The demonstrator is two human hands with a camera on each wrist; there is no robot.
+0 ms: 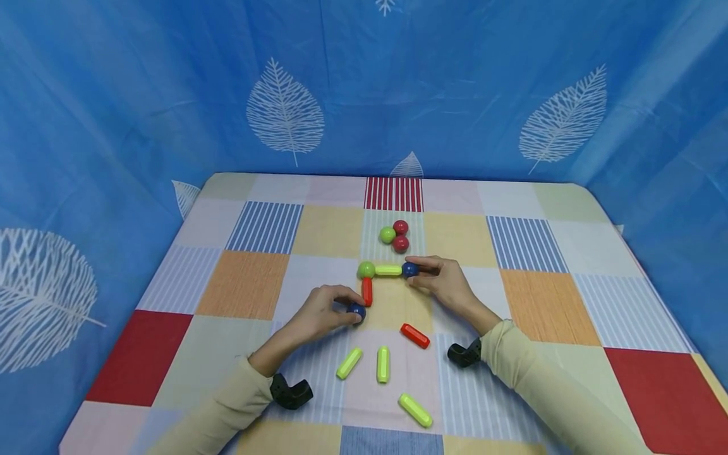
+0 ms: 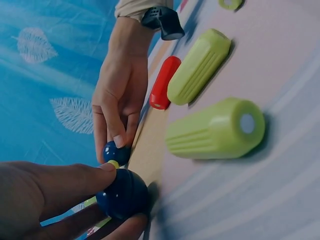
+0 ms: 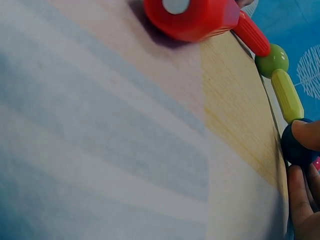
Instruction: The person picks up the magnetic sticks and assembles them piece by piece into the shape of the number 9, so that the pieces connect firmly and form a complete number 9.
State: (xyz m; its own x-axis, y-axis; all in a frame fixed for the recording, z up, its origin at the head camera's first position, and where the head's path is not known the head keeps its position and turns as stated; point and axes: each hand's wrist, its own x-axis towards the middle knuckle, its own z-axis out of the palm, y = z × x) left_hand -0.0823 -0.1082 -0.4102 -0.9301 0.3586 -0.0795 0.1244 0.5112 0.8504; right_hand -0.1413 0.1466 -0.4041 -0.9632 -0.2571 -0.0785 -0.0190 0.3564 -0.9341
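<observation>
Fingers point(image 2: 75, 175) pinch one blue ball point(image 2: 121, 194), fully visible only from the left wrist; right fingers point(image 1: 423, 260) pinch another point(image 1: 409, 270).

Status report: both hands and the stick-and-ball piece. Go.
Left hand pinches blue ball at red stick. Right hand pinches other blue ball at green stick. Nothing blocking.

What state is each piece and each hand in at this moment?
Left hand: pinches a blue ball at the red stick's near end.
Right hand: pinches another blue ball at the green stick's end.
Green ball: joins the two sticks at the corner.
Loose red stick: lying flat, untouched.
Three loose green sticks: lying flat, apart.
Three spare balls: clustered, untouched.
</observation>
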